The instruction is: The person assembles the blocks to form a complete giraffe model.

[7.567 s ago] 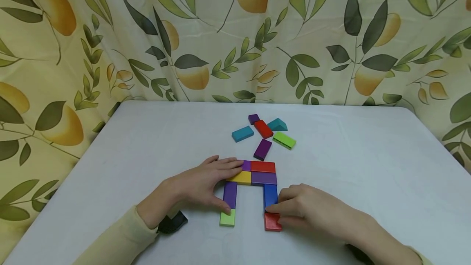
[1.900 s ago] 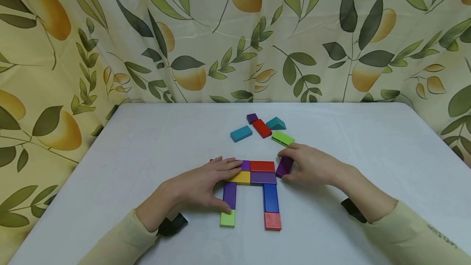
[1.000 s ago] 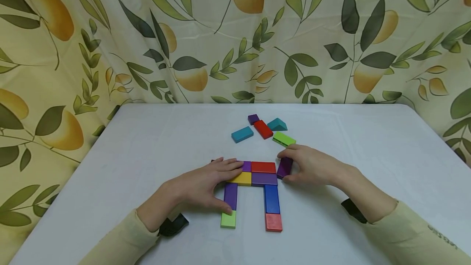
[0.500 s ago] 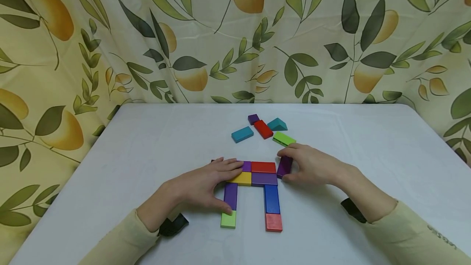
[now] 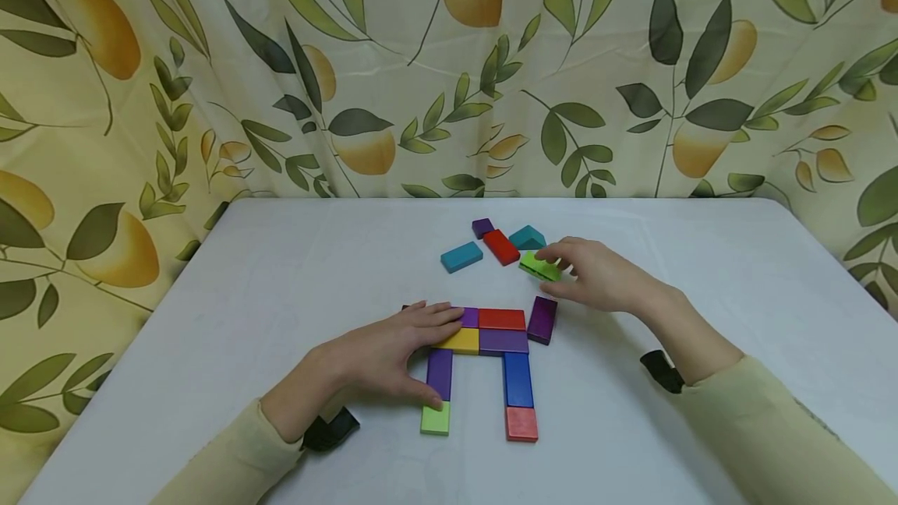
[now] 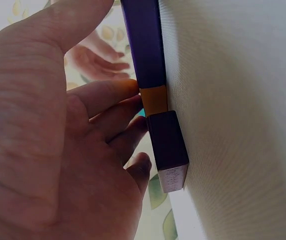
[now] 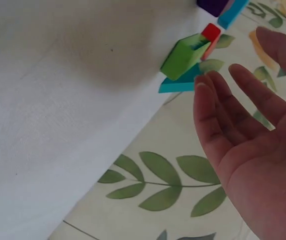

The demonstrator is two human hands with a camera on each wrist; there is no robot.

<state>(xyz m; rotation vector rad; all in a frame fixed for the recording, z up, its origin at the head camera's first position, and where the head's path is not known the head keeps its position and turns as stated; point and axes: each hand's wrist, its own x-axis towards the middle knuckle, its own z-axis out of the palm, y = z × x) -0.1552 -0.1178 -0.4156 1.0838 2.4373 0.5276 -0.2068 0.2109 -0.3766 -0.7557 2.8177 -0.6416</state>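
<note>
My left hand (image 5: 389, 353) lies over the left part of a flat figure of coloured blocks. Its fingers rest on a purple block (image 5: 470, 318) and a yellow block (image 5: 463, 341), while the thumb touches a lime block (image 5: 435, 421) at the foot of a purple leg block (image 5: 440, 374). A dark purple block (image 6: 168, 140) by those fingertips is mostly hidden in the head view. My right hand (image 5: 606, 275) hovers by a loose green block (image 5: 539, 265), thumb and fingers apart. A dark purple block (image 5: 542, 320) leans outward beside the figure's upper right.
The figure also has red (image 5: 501, 319), violet (image 5: 503, 341), blue (image 5: 518, 380) and pinkish-red (image 5: 521, 424) blocks. Loose behind it lie a teal block (image 5: 461, 256), a red block (image 5: 501, 247), a small purple block (image 5: 482, 228) and a teal triangular block (image 5: 528, 238).
The right hand drew the dark purple block from behind the figure to its right side, let go, and moved back to the green block. The left hand has stayed in place.
</note>
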